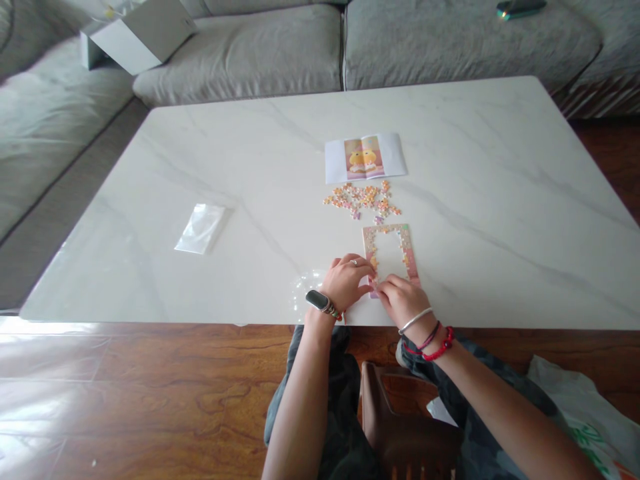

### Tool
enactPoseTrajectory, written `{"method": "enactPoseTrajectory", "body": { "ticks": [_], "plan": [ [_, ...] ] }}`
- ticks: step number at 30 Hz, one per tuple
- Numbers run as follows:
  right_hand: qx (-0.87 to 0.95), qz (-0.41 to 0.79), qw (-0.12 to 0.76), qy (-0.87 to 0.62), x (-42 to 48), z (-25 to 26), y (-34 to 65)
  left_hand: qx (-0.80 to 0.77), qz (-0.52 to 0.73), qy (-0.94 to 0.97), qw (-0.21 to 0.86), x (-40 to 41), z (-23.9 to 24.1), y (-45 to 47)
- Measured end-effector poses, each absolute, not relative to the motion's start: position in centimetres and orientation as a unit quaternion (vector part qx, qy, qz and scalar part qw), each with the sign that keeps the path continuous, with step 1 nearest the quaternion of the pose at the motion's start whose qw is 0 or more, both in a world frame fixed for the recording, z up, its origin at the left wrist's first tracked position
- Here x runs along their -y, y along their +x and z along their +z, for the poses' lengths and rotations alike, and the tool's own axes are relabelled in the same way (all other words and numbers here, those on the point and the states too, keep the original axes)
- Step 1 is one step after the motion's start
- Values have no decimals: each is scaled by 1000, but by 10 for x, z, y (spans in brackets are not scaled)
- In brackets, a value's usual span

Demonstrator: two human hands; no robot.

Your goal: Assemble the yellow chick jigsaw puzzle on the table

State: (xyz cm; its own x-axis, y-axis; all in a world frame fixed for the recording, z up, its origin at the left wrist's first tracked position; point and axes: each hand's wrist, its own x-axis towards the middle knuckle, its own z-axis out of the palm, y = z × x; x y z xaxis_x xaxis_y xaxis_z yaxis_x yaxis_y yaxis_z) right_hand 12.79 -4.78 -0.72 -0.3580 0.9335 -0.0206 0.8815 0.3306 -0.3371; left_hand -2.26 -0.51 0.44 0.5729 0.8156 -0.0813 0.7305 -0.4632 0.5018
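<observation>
While the left hand and the right hand reach over the near edge of a white, grey-veined counter, their fingertips are close together at the near left corner of a small jigsaw frame. Fingers on both are bent downward; whether either one pinches a piece cannot be told, because the fingers hide that spot. The jigsaw frame lies flat near the counter's front edge, a rectangular border in pinks and pale yellows around a white middle. The left hand overlaps its left side, and the right hand covers part of its near side.

Just beyond the frame, loose puzzle pieces in orange, yellow and pink spread in an uneven heap. Behind them lies a creased white sheet printed with a picture of two yellow figures. Well apart to the left, a clear plastic packet rests flat on the counter.

On the left hand are a ring and, at the wrist, a dark-faced band. The right wrist wears a silver bangle and a red bracelet.

Past the counter stands a grey sofa, with a white box at the left. Below, a brown stool shows between the person's legs, above a wooden floor.
</observation>
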Motion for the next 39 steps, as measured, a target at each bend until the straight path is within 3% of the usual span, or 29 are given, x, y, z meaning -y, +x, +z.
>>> {"method": "enactPoseTrajectory", "body": {
  "ticks": [3, 11, 17, 22, 39],
  "plan": [
    [803, 165, 118, -560, 46, -7, 129, -452, 92, 851, 249, 6, 4, -23],
    [719, 170, 302, -602, 16, 8, 174, -423, 173, 847, 273, 0, 4, -31],
    [641, 166, 370, -652, -20, 19, 211, -527, 285, 784, 162, -8, 3, -47],
    [680, 163, 354, -621, -56, 24, 203, -564, 262, 777, 104, -10, -4, -49],
    [765, 165, 237, -576, -104, -7, 151, -558, 245, 786, 100, -10, -6, -45]
  ]
}}
